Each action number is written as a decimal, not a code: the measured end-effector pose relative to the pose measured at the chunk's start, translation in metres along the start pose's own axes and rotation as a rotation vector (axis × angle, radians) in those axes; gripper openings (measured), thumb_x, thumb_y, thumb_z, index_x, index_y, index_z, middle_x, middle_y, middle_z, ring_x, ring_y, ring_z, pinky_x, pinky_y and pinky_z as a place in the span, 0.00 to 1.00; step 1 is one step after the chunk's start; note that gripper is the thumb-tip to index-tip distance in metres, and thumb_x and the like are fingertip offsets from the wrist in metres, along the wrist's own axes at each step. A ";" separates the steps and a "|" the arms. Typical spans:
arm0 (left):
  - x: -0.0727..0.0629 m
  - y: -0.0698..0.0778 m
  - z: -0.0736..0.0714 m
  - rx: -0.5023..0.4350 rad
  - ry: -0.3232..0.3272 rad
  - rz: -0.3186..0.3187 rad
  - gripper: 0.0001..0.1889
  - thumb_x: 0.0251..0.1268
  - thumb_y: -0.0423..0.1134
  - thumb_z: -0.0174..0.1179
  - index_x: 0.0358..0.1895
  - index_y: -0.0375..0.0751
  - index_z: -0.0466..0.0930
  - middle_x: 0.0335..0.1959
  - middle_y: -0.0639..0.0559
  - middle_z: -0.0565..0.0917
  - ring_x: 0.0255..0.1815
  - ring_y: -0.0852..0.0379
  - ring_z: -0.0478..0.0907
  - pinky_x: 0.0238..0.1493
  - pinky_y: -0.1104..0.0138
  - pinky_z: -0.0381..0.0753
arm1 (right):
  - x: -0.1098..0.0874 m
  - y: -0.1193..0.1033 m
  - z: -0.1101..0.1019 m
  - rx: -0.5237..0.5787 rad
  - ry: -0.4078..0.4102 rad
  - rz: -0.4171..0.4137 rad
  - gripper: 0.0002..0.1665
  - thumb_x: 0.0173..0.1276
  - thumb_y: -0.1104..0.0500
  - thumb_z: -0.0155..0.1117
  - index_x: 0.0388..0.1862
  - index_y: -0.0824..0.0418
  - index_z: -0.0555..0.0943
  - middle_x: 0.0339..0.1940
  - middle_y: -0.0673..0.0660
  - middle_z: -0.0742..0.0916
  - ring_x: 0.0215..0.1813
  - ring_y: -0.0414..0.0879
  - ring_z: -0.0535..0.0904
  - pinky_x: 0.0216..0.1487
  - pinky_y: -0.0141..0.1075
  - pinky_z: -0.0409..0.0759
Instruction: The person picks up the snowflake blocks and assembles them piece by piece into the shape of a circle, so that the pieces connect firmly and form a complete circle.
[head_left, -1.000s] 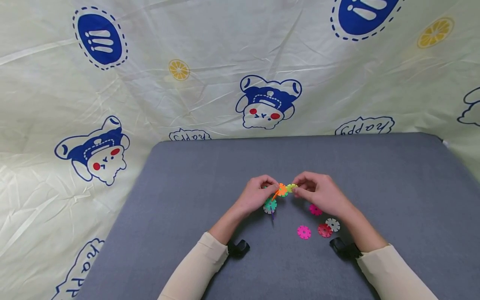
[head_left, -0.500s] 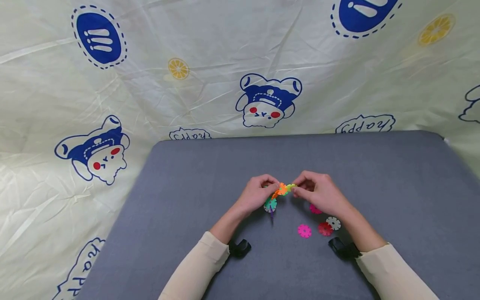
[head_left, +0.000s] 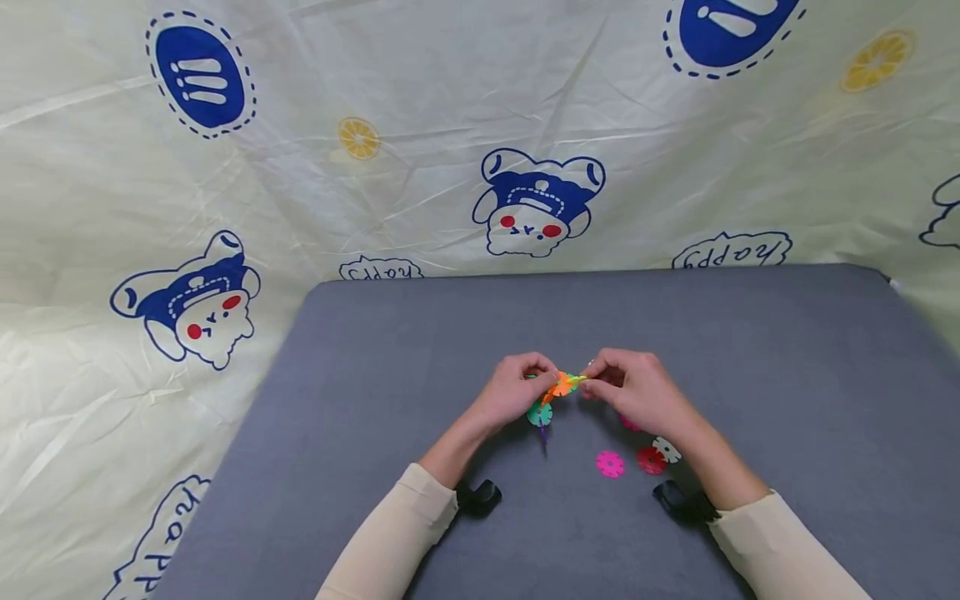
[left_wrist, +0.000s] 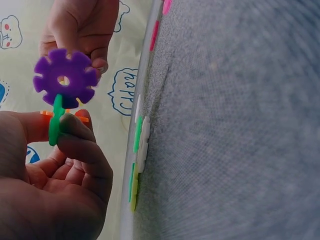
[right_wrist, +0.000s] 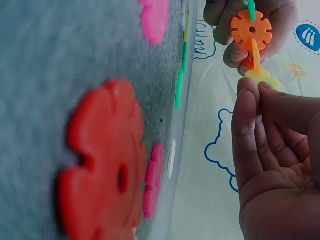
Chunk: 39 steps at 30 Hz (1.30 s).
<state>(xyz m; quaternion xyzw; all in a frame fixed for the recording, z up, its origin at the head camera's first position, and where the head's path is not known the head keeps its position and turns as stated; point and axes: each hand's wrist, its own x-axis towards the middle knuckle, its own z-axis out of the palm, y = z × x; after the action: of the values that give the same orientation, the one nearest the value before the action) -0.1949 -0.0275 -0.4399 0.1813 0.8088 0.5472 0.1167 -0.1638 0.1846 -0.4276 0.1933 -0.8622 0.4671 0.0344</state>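
Yellow disc (right_wrist: 262, 77) pinched by right hand (head_left: 637, 387); left hand (head_left: 508, 390) grips linked discs (left_wrist: 56, 125), likely bracing them; fit unclear.

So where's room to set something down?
The grey table looks bare from its left edge to the left forearm, beyond the left hand and right hand to the printed cloth, and right of the right forearm. It's crowded under the hands and left of the right forearm, where a pink disc, red disc and white disc lie.

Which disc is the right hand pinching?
The yellow disc, joined to an orange disc; the red disc and pink discs lie loose on the table.
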 end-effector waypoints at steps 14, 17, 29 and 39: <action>0.000 -0.001 -0.005 -0.044 -0.033 -0.008 0.06 0.68 0.39 0.59 0.36 0.43 0.83 0.25 0.55 0.80 0.25 0.60 0.71 0.28 0.69 0.71 | 0.001 -0.003 0.005 0.036 0.023 0.021 0.06 0.60 0.66 0.70 0.29 0.58 0.82 0.28 0.49 0.85 0.30 0.43 0.83 0.29 0.36 0.81; 0.000 -0.001 -0.004 -0.079 -0.040 -0.011 0.06 0.68 0.39 0.58 0.37 0.42 0.83 0.25 0.54 0.79 0.25 0.60 0.71 0.28 0.70 0.70 | 0.000 -0.003 0.005 0.041 0.026 0.017 0.06 0.60 0.67 0.70 0.29 0.57 0.82 0.28 0.49 0.85 0.30 0.44 0.83 0.29 0.36 0.81; -0.001 0.000 0.000 -0.067 -0.041 -0.019 0.08 0.69 0.43 0.58 0.37 0.44 0.82 0.27 0.54 0.80 0.25 0.59 0.72 0.28 0.68 0.71 | 0.001 -0.002 0.004 0.046 0.025 0.003 0.07 0.60 0.67 0.70 0.29 0.57 0.82 0.28 0.49 0.85 0.30 0.42 0.83 0.29 0.36 0.81; -0.001 -0.002 0.005 -0.103 -0.066 -0.058 0.12 0.69 0.48 0.57 0.36 0.43 0.80 0.23 0.53 0.78 0.22 0.59 0.70 0.25 0.68 0.69 | 0.003 0.001 -0.001 -0.053 -0.034 0.038 0.09 0.63 0.62 0.69 0.43 0.58 0.82 0.34 0.49 0.85 0.32 0.44 0.81 0.31 0.37 0.79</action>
<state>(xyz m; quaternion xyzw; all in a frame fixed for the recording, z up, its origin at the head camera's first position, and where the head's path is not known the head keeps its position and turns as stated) -0.1919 -0.0245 -0.4441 0.1696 0.7802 0.5781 0.1685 -0.1666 0.1848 -0.4270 0.1841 -0.8783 0.4410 0.0160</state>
